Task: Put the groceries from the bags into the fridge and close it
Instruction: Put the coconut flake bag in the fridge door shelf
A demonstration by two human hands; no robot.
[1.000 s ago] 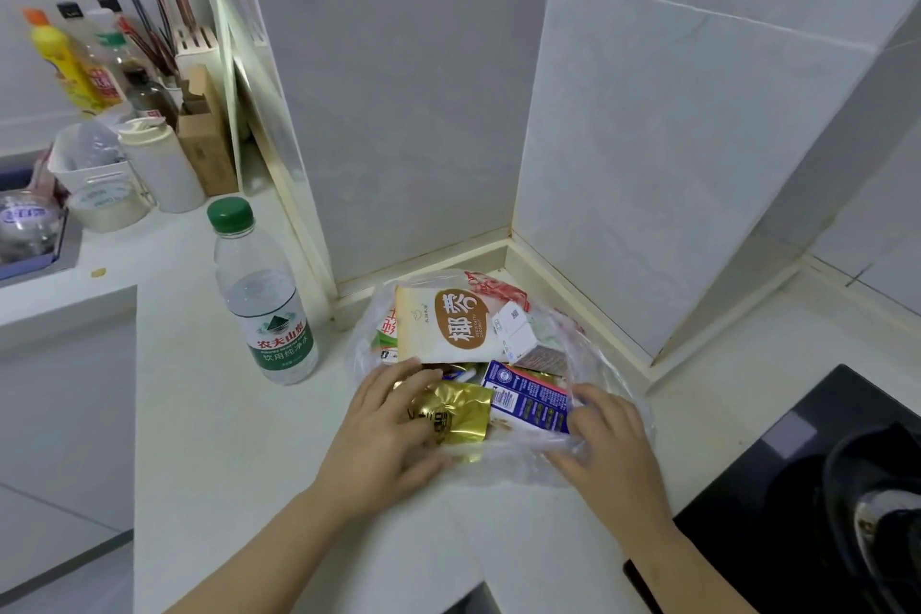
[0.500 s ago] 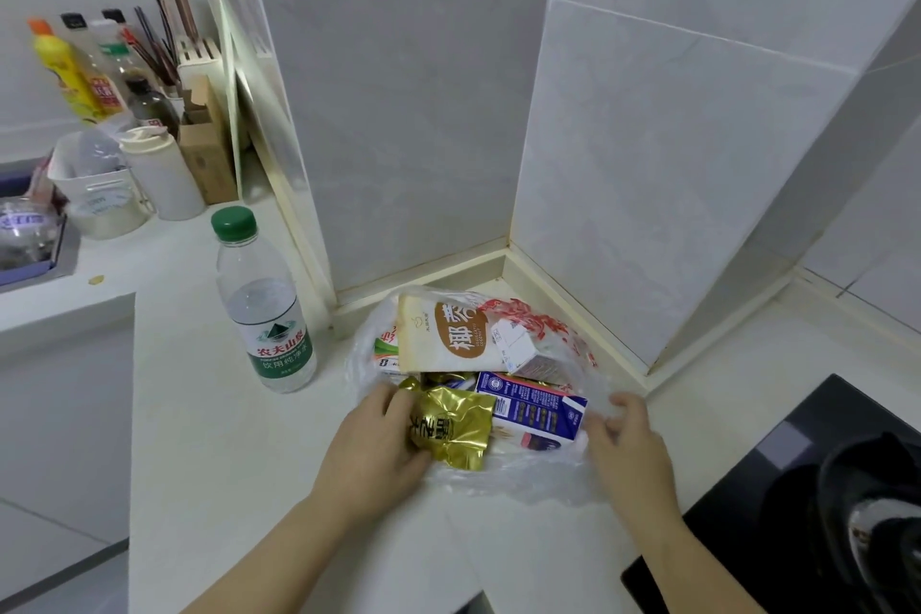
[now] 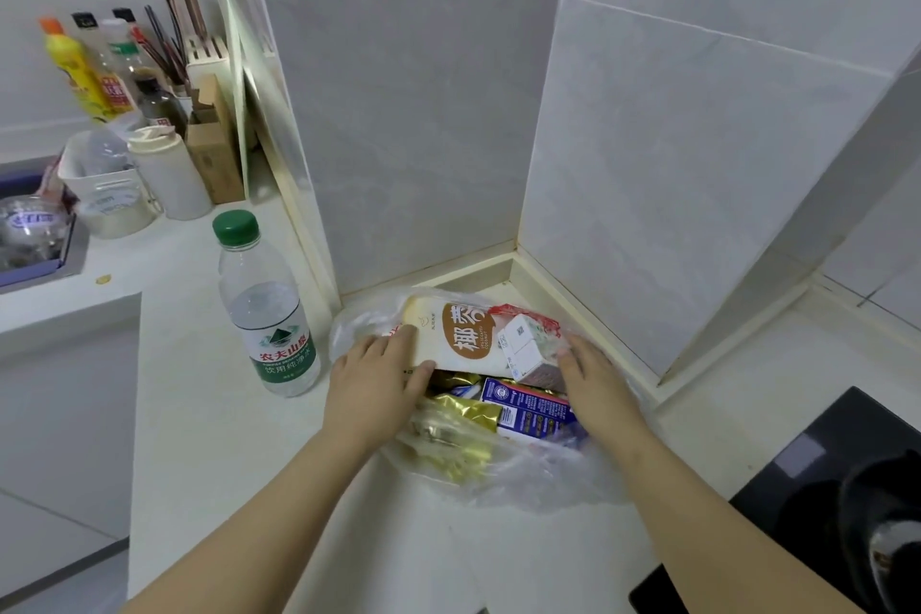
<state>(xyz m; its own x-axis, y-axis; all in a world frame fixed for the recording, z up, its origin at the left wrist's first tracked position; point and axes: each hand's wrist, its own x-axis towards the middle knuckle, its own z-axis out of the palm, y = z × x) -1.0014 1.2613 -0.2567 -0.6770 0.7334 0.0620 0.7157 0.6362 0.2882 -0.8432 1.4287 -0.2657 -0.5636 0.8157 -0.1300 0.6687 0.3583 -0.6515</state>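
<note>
A: Where are the groceries located?

B: All are seen inside the crumpled clear plastic bag (image 3: 523, 469), which is laid open on the white countertop (image 3: 209, 439), pushed into the tiled corner. A cream coconut-print carton (image 3: 463, 339) is lain across the back; a small white box (image 3: 523, 347) is leaned against it; a blue printed carton (image 3: 528, 411) and gold foil packets (image 3: 458, 434) are found nearer the front. No fridge is shown.

A: Left hand?

B: The left hand (image 3: 374, 379) is reached forward, palm down, and is closed on the cream carton's left end, thumb underneath, fingers on top. A lift-out is judged to be intended.

A: Right hand?

B: The right hand (image 3: 593, 379) is extended to the bag's right side, fingers loosely spread and rested on plastic beside the white box. Nothing is pinched; the bag is probably being held steady and open.

A: Anything else noted?

B: A green-capped clear water bottle (image 3: 266, 309) is stood upright just left of the bag, untouched. A black cooktop (image 3: 797, 464) is at right.
</note>
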